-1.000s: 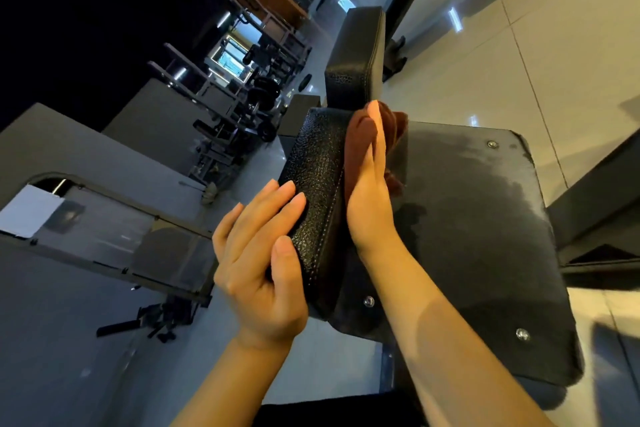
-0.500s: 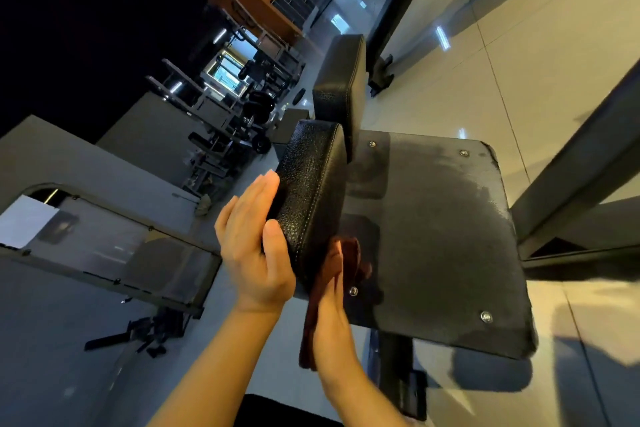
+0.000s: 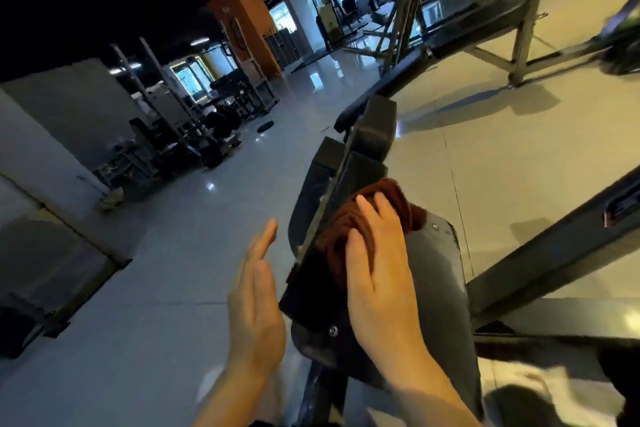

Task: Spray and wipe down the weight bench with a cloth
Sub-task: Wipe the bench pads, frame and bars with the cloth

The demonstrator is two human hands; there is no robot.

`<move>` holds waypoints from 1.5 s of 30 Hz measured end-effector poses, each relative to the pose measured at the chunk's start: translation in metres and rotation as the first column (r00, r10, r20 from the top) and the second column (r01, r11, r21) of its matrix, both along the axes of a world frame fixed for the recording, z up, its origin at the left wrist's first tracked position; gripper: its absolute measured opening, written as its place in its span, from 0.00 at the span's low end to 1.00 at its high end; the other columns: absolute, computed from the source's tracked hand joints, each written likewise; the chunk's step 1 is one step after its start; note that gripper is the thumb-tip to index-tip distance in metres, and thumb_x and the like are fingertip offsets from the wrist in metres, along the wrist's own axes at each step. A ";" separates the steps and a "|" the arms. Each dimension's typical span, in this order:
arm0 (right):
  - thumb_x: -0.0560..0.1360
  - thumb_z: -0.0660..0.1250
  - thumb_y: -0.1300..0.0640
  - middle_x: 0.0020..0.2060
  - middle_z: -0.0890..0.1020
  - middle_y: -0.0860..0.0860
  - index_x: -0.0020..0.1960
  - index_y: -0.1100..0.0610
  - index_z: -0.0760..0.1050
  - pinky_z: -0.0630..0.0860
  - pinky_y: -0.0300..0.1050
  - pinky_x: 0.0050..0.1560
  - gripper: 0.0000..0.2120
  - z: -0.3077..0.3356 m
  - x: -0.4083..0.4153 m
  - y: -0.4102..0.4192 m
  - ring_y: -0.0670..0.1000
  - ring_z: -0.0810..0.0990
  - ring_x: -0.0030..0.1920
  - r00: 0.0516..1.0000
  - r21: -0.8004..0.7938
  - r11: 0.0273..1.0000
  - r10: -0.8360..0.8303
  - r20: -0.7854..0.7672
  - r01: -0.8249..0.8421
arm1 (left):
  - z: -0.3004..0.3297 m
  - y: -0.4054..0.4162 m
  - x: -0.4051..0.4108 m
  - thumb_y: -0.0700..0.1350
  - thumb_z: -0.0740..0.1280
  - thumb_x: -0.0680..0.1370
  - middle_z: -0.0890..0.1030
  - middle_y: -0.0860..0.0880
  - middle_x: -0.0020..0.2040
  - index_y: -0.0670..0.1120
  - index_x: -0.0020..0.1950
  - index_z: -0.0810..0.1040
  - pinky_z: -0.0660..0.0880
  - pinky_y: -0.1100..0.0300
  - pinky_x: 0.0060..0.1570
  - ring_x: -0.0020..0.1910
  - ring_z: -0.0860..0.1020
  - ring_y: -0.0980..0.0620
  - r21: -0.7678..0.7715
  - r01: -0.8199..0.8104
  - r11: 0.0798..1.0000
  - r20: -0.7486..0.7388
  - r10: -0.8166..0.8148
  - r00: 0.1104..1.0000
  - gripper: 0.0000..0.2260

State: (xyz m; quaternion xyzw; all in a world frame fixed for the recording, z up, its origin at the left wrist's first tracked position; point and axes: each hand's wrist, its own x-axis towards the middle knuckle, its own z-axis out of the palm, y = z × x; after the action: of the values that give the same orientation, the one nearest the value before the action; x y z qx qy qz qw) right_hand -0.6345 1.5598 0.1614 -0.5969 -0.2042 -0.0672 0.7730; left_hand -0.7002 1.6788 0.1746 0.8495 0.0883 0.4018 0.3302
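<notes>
Fingers (image 3: 377, 215) flat on cloth (image 3: 349, 222), pad half-hidden.

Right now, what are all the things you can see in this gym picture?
Bench pad: one, black, centre, seen edge-on.
Cloth: one, reddish-brown, bunched on the pad under the right hand.
Metal plate: one, dark grey, with bolts, right of the pad.
Frame bar: one, black, slanting at right.
Weight racks: several, dark, far left; too dim to count.
Pillar: one, orange, background.
Floor: shiny pale tiles.
Left hand: fingers straight, beside the pad's left edge, blurred.
Right hand: pressing flat on the cloth.
</notes>
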 end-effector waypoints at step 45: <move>0.80 0.51 0.45 0.61 0.77 0.48 0.68 0.49 0.69 0.73 0.54 0.64 0.20 0.015 -0.053 0.042 0.49 0.75 0.61 0.747 -0.439 0.629 -0.642 0.174 0.642 | -0.032 0.111 -0.006 0.65 0.53 0.75 0.75 0.66 0.58 0.71 0.59 0.65 0.71 0.65 0.58 0.60 0.73 0.67 -0.174 0.693 0.699 -0.170 -0.715 0.678 0.13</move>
State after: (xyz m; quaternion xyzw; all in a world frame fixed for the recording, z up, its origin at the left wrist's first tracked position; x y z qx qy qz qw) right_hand -0.6870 1.6015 0.1764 -0.7995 0.0114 -0.2858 0.5282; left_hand -0.7062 1.7898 0.1429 0.8408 -0.1897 0.1403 0.4872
